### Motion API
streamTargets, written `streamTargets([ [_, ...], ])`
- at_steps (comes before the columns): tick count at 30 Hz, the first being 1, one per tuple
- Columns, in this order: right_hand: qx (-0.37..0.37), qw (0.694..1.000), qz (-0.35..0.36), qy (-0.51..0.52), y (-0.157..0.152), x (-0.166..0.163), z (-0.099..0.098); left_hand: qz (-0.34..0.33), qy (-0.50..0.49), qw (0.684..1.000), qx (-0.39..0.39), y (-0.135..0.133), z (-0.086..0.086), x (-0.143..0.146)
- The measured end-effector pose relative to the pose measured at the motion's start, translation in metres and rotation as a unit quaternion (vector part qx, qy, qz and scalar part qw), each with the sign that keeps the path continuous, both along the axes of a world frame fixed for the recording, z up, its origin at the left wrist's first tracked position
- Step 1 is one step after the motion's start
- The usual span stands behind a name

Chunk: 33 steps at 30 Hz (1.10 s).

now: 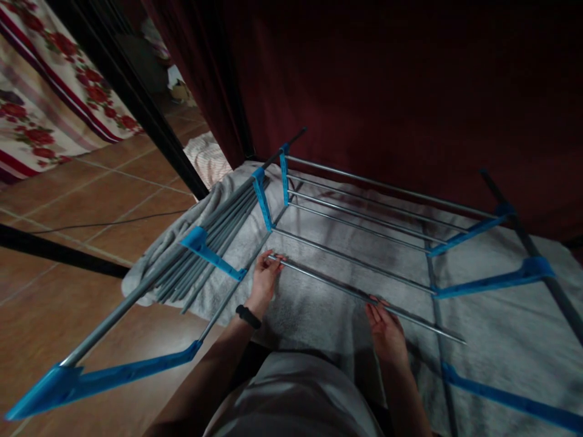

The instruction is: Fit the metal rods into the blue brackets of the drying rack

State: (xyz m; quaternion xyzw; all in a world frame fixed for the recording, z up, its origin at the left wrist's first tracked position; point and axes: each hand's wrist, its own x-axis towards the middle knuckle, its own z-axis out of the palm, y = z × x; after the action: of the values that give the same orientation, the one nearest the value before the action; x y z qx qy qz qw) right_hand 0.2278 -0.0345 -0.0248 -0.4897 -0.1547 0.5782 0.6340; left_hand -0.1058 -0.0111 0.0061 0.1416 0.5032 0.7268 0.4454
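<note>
A drying rack of grey metal rods and blue plastic brackets lies partly put together on a grey towel on the floor. A loose grey rod runs slantwise between my hands. My left hand pinches the rod's left end near a blue bracket. My right hand rests with fingers on the rod further right, lightly curled round it. A black band sits on my left wrist.
A bundle of spare grey rods lies on the towel's left side. Brown floor tiles spread to the left, with a flowered cloth at top left. A dark red curtain hangs behind the rack.
</note>
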Motion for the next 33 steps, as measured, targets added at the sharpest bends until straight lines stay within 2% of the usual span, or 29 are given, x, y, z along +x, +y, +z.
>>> streamTargets([
  [5, 0.003, 1.0, -0.011, 0.004, 0.001, 0.002, -0.004, 0.015, -0.029, 0.999, -0.02, 0.0, 0.0, -0.002],
  [11, -0.018, 1.0, -0.011, 0.004, 0.002, 0.001, -0.004, -0.023, -0.042, 0.998, -0.033, 0.0, 0.006, 0.0],
  [24, -0.049, 0.999, -0.02, -0.002, 0.005, -0.001, -0.005, -0.05, -0.09, 0.994, -0.048, 0.001, 0.015, 0.021],
  [33, -0.053, 0.998, -0.017, 0.004, 0.006, 0.0, -0.006, -0.098, -0.114, 0.986, -0.072, -0.001, 0.013, 0.036],
])
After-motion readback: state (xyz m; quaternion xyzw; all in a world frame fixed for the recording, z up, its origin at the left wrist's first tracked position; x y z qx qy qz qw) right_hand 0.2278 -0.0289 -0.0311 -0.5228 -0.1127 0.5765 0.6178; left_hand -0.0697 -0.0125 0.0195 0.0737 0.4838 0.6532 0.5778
